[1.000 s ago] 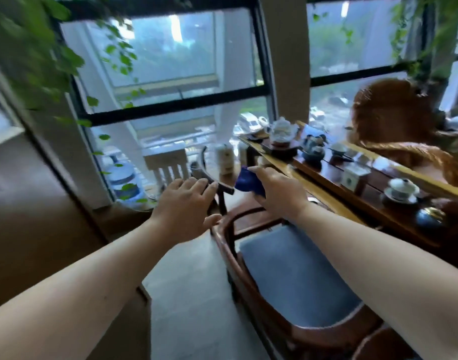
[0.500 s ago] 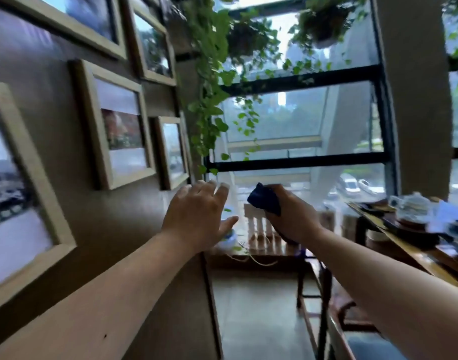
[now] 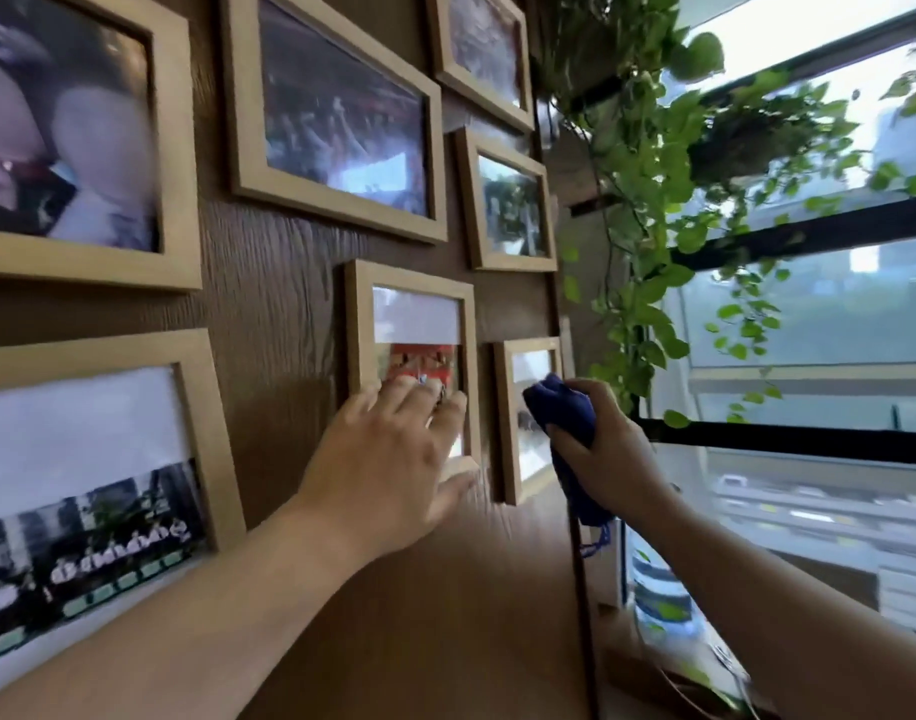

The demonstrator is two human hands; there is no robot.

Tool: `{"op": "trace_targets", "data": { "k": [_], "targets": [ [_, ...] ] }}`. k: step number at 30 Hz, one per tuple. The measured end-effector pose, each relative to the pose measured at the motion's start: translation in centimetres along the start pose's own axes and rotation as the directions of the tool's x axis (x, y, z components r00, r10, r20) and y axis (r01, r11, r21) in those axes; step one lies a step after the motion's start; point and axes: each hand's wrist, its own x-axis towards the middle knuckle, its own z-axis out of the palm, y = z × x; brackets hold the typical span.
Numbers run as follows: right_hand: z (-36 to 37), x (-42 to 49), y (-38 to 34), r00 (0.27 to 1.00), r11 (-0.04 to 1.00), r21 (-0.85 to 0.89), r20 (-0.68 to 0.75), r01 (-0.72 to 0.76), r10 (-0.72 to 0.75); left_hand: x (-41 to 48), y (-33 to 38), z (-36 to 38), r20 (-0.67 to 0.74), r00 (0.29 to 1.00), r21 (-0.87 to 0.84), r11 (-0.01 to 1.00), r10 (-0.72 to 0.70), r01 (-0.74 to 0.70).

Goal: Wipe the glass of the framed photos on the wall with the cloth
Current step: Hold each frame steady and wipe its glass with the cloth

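The small framed photo (image 3: 529, 418) hangs upright at the wall's right edge, directly left of the bunched blue cloth (image 3: 565, 418) gripped in the right hand (image 3: 609, 449), seemingly touching its glass. The left hand (image 3: 388, 459), fingers spread, covers the neighbouring frame (image 3: 412, 324).

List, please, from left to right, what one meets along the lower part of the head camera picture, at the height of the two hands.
Large lower-left frame → left hand → narrow small frame → blue cloth → right hand → window.
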Motion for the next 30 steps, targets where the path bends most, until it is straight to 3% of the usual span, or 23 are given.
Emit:
{"op": "trace_targets", "data": {
  "k": [7,15,22,30],
  "targets": [
    [4.8,6.7,-5.6,0.968,0.953,0.169,-0.059,0.252,-0.245,3.3,-4.4,-3.8,0.006,0.998,0.288,0.956,-0.068,0.063],
    [8.1,8.2,-11.0,0.942,0.873,0.356,-0.092,0.333,-0.322,5.4,-7.5,-2.8,0.097,0.969,0.442,0.882,-0.226,0.161],
    [9.3,8.3,-11.3,0.914,0.907,0.114,-0.081,0.406,-0.398,5.4,-8.2,-1.9,0.087,0.972,0.478,0.865,-0.219,0.152],
    [8.0,9.4,-6.5,0.986,0.988,0.028,-0.069,0.151,-0.149,5.3,-8.5,-1.8,0.084,0.979,0.504,0.855,-0.184,0.118]
  ]
}}
